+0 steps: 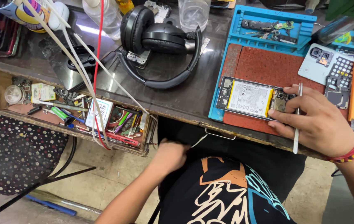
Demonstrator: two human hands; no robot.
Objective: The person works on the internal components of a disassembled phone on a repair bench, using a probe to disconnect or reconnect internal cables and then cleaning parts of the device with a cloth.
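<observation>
There is one view only, from a camera on the person's head, looking steeply down and close over the near edge of the surface (pixel 185 99), their lap and the floor (pixel 114 174) below.

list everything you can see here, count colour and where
opened phone: 1, back off, white and yellow battery showing, on the red mat
red mat: 1, in a blue tray, right of desk
small phone parts: several, dark, in the tray's top section
back cover: 1, pale blue, right of the mat
headphones: 1, black, desk middle
cables: several white, one red, running from desk top left into the drawer
open drawer: 1, wooden, full of tools and pens, left
clear cup: 1, top edge
chair seat: 1, dark, dotted, lower left
left hand: below the desk edge, blurred
right hand: on the phone's end, holding a thin white tool
</observation>
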